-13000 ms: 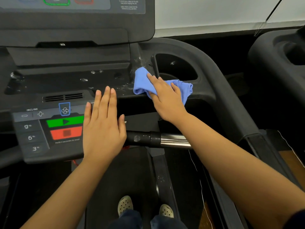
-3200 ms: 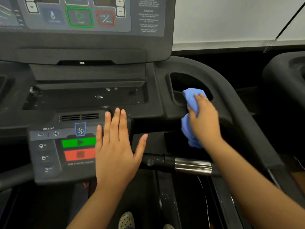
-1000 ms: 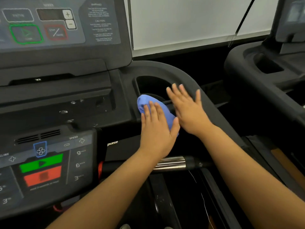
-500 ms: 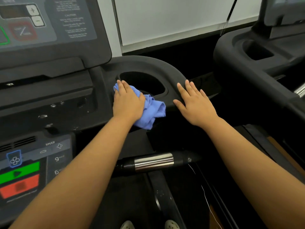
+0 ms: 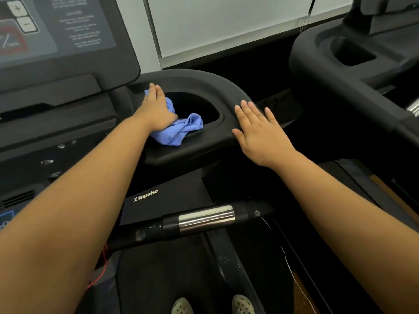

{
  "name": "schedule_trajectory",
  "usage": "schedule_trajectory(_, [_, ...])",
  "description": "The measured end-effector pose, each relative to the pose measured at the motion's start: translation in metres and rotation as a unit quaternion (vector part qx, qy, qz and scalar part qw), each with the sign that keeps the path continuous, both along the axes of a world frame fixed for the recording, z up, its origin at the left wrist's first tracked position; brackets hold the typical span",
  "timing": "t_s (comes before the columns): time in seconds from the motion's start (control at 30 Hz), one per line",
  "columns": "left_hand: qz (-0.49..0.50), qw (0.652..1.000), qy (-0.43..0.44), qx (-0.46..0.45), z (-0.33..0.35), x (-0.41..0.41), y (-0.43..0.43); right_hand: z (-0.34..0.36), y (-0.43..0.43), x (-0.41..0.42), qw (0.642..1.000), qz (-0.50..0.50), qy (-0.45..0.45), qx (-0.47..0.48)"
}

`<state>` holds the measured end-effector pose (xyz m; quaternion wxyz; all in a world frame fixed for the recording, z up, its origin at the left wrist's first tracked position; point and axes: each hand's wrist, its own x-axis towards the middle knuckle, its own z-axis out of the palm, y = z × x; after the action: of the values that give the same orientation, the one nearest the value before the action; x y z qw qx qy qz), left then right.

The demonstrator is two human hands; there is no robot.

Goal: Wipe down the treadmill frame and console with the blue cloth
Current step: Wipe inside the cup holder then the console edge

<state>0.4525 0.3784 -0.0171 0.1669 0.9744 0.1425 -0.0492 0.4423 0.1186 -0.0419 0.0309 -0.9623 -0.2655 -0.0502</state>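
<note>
The treadmill frame (image 5: 204,82) curves around a dark cup holder (image 5: 195,105), whose bottom is lost in shadow. The console (image 5: 56,37) is cut off at the left edge. The left hand (image 5: 156,109) presses the blue cloth (image 5: 179,130) on the holder's left rim, fingers flat and covering part of it; its long axis trails toward the right hand (image 5: 260,132), resting open-palmed on the rim. Half a second earlier the left hand sat lower.

Gym: treadmill (image 5: 204,87) beside second treadmill (image 5: 340,71)
</note>
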Motion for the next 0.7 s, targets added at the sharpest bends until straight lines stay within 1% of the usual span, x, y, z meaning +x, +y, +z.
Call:
schedule_trajectory(0.07, [0.001, 1.0, 0.016, -0.004, -0.003, -0.013, -0.006, -0.001, -0.002, 0.0, 1.0, 0.0, 0.0, 0.0])
schedule_trajectory(0.17, [0.009, 1.0, 0.002, -0.017, -0.004, -0.038, -0.022, 0.0, -0.004, 0.0, 1.0, 0.0, -0.002, 0.001])
schedule_trajectory(0.3, [0.007, 0.999, -0.043, -0.005, -0.005, -0.077, -0.045, 0.001, -0.003, -0.001, 1.0, 0.0, -0.004, -0.003])
schedule_trajectory(0.43, [-0.012, 0.993, -0.111, 0.048, -0.023, -0.115, -0.064, 0.0, -0.001, -0.004, 1.0, 0.001, -0.007, -0.006])
schedule_trajectory(0.5, [-0.006, 0.989, -0.134, 0.057, -0.029, -0.12, -0.071, -0.001, -0.001, -0.004, 1.0, 0.0, -0.011, -0.007])
schedule_trajectory(0.6, [0.003, 0.985, -0.174, 0.017, -0.026, -0.108, -0.076, 0.0, -0.003, -0.002, 1.0, -0.002, -0.007, -0.009])
schedule_trajectory(0.7, [0.011, 0.986, -0.166, 0.014, -0.018, -0.081, -0.07, 0.0, 0.0, -0.001, 1.0, -0.001, -0.004, -0.008])
